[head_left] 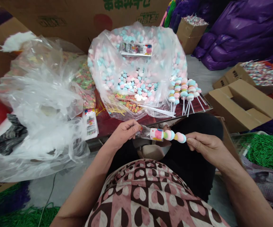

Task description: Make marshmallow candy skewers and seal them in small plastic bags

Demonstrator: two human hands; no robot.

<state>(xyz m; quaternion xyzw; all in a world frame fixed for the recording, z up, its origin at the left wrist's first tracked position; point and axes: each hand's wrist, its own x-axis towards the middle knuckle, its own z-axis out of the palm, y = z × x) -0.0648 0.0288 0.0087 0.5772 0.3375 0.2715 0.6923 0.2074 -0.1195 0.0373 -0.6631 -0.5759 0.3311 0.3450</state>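
My left hand (129, 130) pinches one end of a clear printed wrapper bag (147, 132). From the right, a candy skewer (175, 136) of pink, blue and white marshmallows reaches partly into that bag. My right hand (201, 144) is closed at the skewer's right end; its stick is hidden by the fingers. On the table beyond, a big plastic bag (96, 72) lies open, full of marshmallows (136, 82) with ring candies (131, 105) at its front. Several finished-looking skewers (184, 90) lie at the right, sticks toward me.
Printed wrappers (90, 123) lie at the table's left, and another stack (135, 49) rests on the big bag. White sticks (161, 111) sit at the front edge. An open carton (247, 104) stands at right, a large crumpled plastic bag (44, 94) at left.
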